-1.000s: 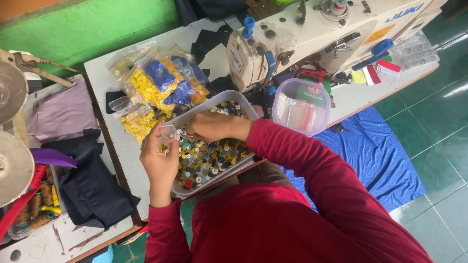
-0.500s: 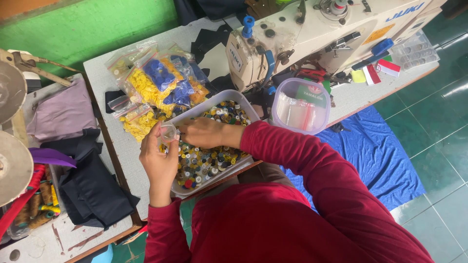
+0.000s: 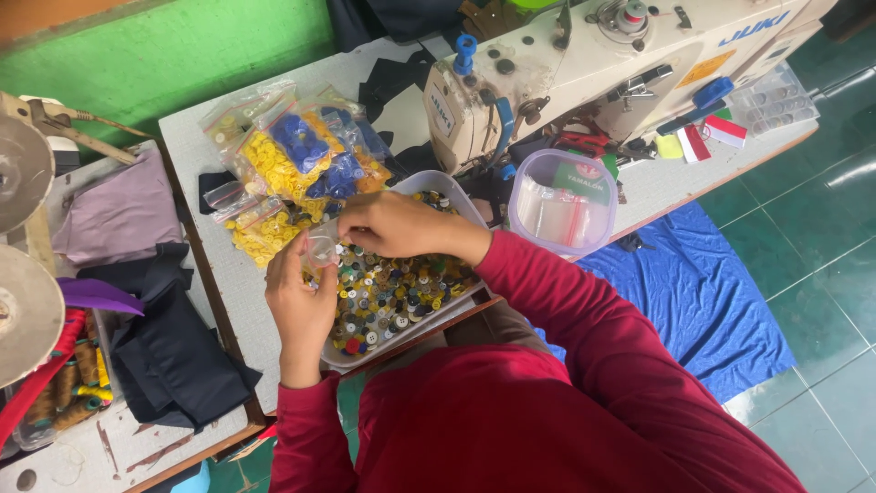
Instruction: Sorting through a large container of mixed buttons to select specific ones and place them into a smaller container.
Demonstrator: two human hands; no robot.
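Head view: the left hand [image 3: 301, 306] pinches a small clear plastic bag [image 3: 321, 245] at ten o'clock over the tray of mixed buttons [image 3: 397, 292]. The right hand [image 3: 394, 225], fingers curled, grips the bag's other edge. Bagged yellow and blue buttons [image 3: 292, 155] lie at eleven o'clock.

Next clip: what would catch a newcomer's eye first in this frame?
Probably the tray of mixed buttons at the table's near edge, where the left hand and right hand meet over a small clear bag. Just beyond lie bags of yellow and blue buttons, and a white sewing machine fills the upper right, with a clear tub in front of it.
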